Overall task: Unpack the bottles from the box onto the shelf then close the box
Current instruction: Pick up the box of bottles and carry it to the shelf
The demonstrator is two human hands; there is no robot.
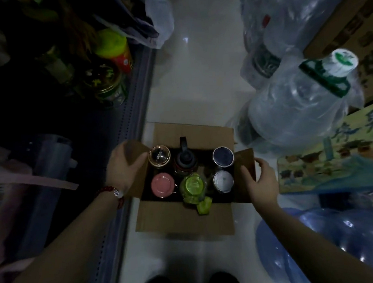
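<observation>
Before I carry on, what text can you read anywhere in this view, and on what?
"見": on the painted panel right of the box; the character beside it is too blurred.
Cardboard carton, top right: dark print, too blurred.
Water jug cap: green mark, unreadable.
Red jar, upper left: label too small.
Bottle lids in the box: no text legible.

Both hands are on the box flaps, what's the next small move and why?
Probably the left hand leaves its flap and grips the gold-rimmed bottle beside it: the box stands open, full of bottles, with the shelf on that side.
</observation>
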